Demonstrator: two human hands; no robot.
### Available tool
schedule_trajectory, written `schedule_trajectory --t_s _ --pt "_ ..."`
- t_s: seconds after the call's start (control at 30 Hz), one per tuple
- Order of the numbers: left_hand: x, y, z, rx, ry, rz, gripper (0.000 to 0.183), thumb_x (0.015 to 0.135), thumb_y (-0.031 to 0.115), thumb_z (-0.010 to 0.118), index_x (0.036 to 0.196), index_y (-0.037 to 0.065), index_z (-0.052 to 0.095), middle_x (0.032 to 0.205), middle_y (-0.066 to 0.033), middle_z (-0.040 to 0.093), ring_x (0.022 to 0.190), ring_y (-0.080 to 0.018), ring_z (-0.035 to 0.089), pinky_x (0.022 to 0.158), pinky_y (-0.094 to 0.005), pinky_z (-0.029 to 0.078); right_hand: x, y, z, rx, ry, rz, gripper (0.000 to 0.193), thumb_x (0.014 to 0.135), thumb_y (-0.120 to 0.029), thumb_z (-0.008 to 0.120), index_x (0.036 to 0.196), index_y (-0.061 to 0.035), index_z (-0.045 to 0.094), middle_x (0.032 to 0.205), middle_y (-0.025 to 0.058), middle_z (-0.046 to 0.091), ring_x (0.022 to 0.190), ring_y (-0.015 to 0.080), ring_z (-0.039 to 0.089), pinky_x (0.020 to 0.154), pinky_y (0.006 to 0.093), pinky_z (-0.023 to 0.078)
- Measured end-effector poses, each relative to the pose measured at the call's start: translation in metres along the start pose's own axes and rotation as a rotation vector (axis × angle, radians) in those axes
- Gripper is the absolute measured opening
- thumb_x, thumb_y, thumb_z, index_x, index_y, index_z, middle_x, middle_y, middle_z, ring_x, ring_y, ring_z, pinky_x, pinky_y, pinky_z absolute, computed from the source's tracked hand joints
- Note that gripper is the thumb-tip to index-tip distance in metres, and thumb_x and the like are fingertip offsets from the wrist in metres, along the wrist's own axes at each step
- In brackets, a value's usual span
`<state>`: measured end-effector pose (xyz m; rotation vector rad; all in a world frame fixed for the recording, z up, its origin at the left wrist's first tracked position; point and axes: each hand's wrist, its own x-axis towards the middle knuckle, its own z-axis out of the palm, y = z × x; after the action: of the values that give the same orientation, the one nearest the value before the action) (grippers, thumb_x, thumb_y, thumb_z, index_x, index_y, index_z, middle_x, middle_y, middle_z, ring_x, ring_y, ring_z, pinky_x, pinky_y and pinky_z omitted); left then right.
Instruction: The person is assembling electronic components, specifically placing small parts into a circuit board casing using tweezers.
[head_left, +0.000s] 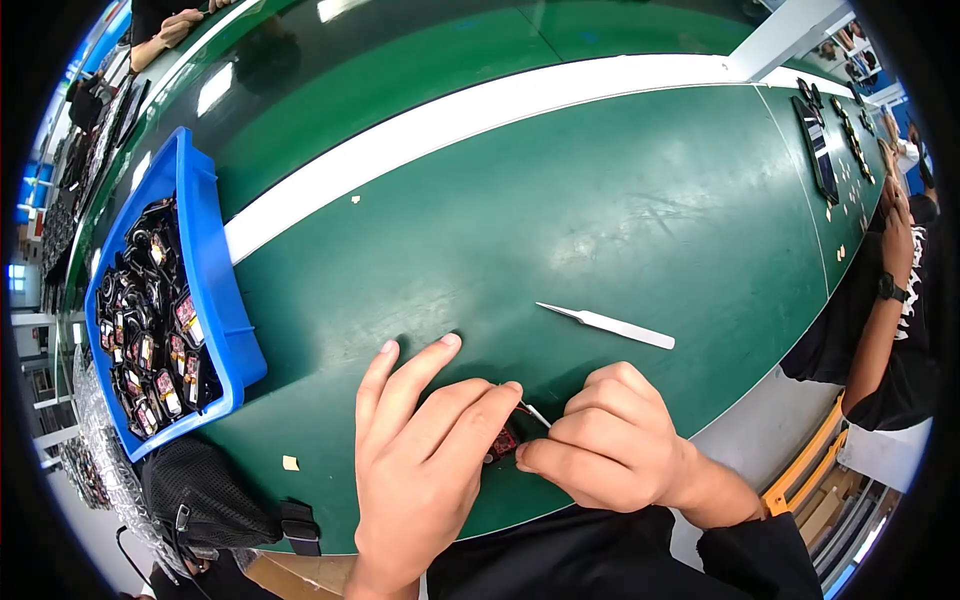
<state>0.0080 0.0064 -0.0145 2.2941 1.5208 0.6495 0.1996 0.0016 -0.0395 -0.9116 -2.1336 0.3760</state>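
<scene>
Close to the table's near edge, my two hands work together over a small electronic module with a dark red board (503, 443), mostly covered by my fingers. My left hand (425, 465) closes its thumb side on the module, while two other fingers stretch out over the table. Curled tightly, my right hand (610, 445) has its thumb tip against the module's side. A thin whitish strip (536, 413) runs from my left fingertips into my right fingers; its kind is unclear. Beyond my right hand, metal tweezers (620, 328) lie on the green table (440, 250).
A blue bin (215, 270) full of similar black-and-red modules (150, 330) stands at the left. Near it are a black mesh pouch (205, 490) and a yellowish scrap (290, 463). Dark devices (818, 150) lie far right, beside another person's arm (885, 310).
</scene>
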Motion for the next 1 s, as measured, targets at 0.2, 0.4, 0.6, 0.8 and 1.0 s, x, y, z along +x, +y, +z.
schedule_trajectory --t_s 0.2,0.4,0.6,0.8,1.0 --pt "-0.008 0.0 0.007 -0.093 0.164 0.036 0.025 0.075 0.007 0.078 0.099 0.01 0.075 0.083 -0.0012 0.072 0.103 -0.0238 0.069 0.102 -0.0481 0.046 0.002 0.005 -0.002 0.144 0.059 0.2 0.021 0.071 -0.004 0.082 0.089 -0.0063 0.071 0.075 0.0006 0.058 0.063 0.0177 0.052 0.057 0.0313 0.037" --pt "-0.016 0.006 0.009 -0.224 0.199 0.001 0.024 0.076 0.006 0.084 0.099 0.009 0.075 0.087 -0.0026 0.075 0.098 -0.0223 0.071 0.098 -0.046 0.049 0.003 0.007 -0.001 0.168 0.047 0.204 0.021 0.071 -0.005 0.082 0.089 -0.0057 0.071 0.075 0.0001 0.057 0.063 0.0176 0.052 0.058 0.032 0.037" --pt "-0.017 0.001 0.009 -0.345 0.162 -0.046 0.026 0.075 0.005 0.085 0.099 0.008 0.076 0.086 -0.0022 0.077 0.098 -0.0222 0.071 0.096 -0.0448 0.051 0.002 0.007 -0.001 0.14 -0.006 0.183 0.019 0.073 -0.009 0.08 0.089 -0.0064 0.071 0.075 -0.0018 0.055 0.063 0.0151 0.051 0.059 0.0307 0.035" --pt "-0.02 0.001 0.008 -0.499 0.16 -0.131 0.023 0.073 -0.002 0.083 0.092 0.006 0.076 0.084 -0.0041 0.077 0.095 -0.0238 0.073 0.094 -0.0436 0.053 0.001 0.006 0.001 0.114 0.005 0.128 0.018 0.074 -0.009 0.078 0.091 -0.0068 0.072 0.076 -0.0015 0.055 0.064 0.015 0.051 0.06 0.0302 0.035" --pt "-0.024 0.008 0.011 -0.701 0.219 -0.246 0.022 0.071 -0.009 0.08 0.089 0.002 0.073 0.082 -0.0086 0.076 0.091 -0.027 0.074 0.085 -0.0393 0.057 0.003 0.002 0.001 0.101 0.035 0.116 0.019 0.072 -0.008 0.078 0.091 -0.0076 0.072 0.078 -0.0012 0.055 0.065 0.0145 0.051 0.06 0.0305 0.036"
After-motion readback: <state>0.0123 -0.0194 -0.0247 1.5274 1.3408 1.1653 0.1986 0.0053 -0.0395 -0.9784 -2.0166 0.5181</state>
